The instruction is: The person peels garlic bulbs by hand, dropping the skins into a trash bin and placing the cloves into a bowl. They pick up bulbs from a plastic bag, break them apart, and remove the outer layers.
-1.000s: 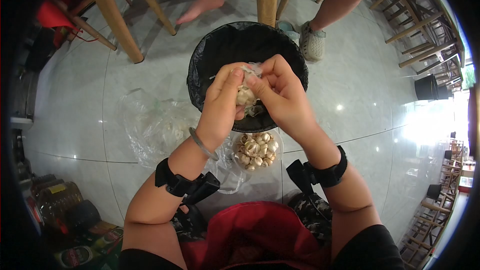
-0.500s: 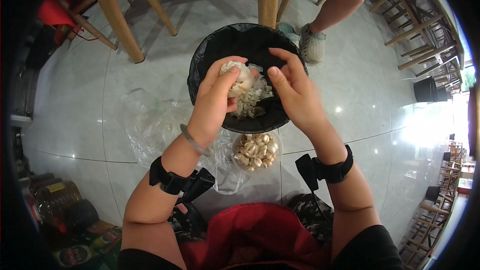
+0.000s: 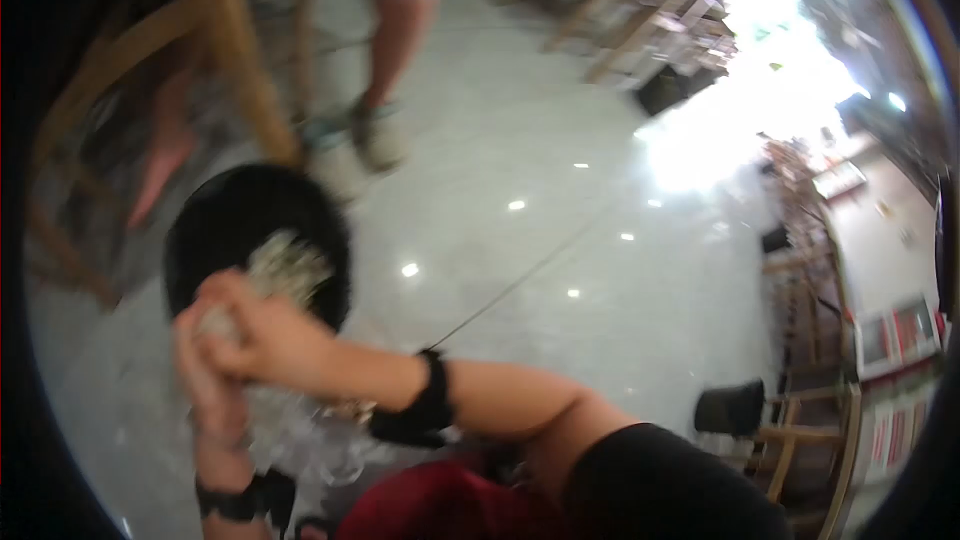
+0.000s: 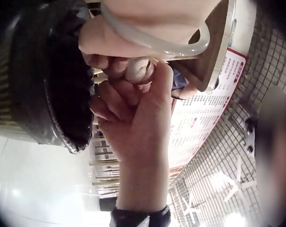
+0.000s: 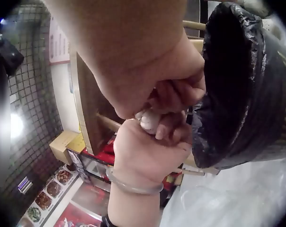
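A whitish garlic bulb [image 5: 150, 121] is between my two hands, mostly covered by fingers. My left hand [image 3: 203, 365], a grey bangle [image 4: 157, 45] on its wrist, grips the bulb from one side. Curled against the other side, the fingers of my right hand [image 3: 265, 335] pinch at it. Both hands are at the near rim of a bin [image 5: 228, 101] lined with a black bag. Inside it, pale garlic skins [image 3: 290, 265] lie in a heap. The head view is blurred.
Behind the bin stand a wooden chair leg [image 3: 240, 60] and another person's leg [image 3: 395, 50] in a light clog [image 3: 380, 140]. A clear plastic bag [image 3: 290, 430] lies on the tiled floor below my hands. Chairs [image 3: 620, 20] line the far side.
The head view has swung right, so bin and hands now appear at the left. My right hand, apart from the bulb half a second ago, is back on it.
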{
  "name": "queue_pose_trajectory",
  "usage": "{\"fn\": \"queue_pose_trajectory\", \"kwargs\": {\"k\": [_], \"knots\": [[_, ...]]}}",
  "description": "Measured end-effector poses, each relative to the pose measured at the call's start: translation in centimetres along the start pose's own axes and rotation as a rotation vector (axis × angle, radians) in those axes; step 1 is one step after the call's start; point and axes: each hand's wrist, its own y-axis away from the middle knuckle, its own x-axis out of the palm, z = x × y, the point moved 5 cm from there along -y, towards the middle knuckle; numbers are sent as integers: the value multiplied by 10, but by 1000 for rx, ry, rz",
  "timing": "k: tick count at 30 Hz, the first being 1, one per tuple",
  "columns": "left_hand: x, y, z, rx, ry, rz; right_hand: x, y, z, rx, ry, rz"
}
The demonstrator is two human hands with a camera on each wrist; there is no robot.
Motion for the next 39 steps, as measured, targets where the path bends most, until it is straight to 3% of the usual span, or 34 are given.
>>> {"fn": "queue_pose_trajectory", "kwargs": {"k": [1,3,6,9,12,15,17,20,24,27,29,32,35,36,39], "knots": [[-22,-6,6,61,-29,30,0,-3,1,35,-67,40],[-35,-15,10,-133,169,-37,-7,-5,18,7,-41,40],[-25,-17,4,-58,28,-13,-7,-11,6,39,-49,93],[-17,-16,4,-162,192,42,-11,-10,8,50,-68,115],[-4,-10,5,-46,-2,-114,-15,-6,11,73,-162,94],[12,-8,-3,-65,-111,-310,-20,-6,8,12,-221,38],[9,-11,-1,-67,-158,-237,-21,-9,-1,-23,-125,3],[6,-17,3,-97,-166,-176,-25,-8,0,340,-319,125],[7,-21,3,-67,-90,-154,-19,-10,-10,184,-433,-27],[17,-16,-6,101,-275,-64,-22,-10,-2,168,-452,-65],[5,-17,-2,-3,-70,-104,-22,-9,-2,156,-485,-131],[-19,-22,6,-86,61,-102,-31,-14,3,-107,-384,-396],[-12,-21,7,-114,51,17,-45,-19,15,-14,-337,-215],[-7,-19,6,-120,39,70,-47,-19,15,106,-416,-129],[-8,-16,2,-107,116,63,-48,-14,15,274,-447,-73]]}}
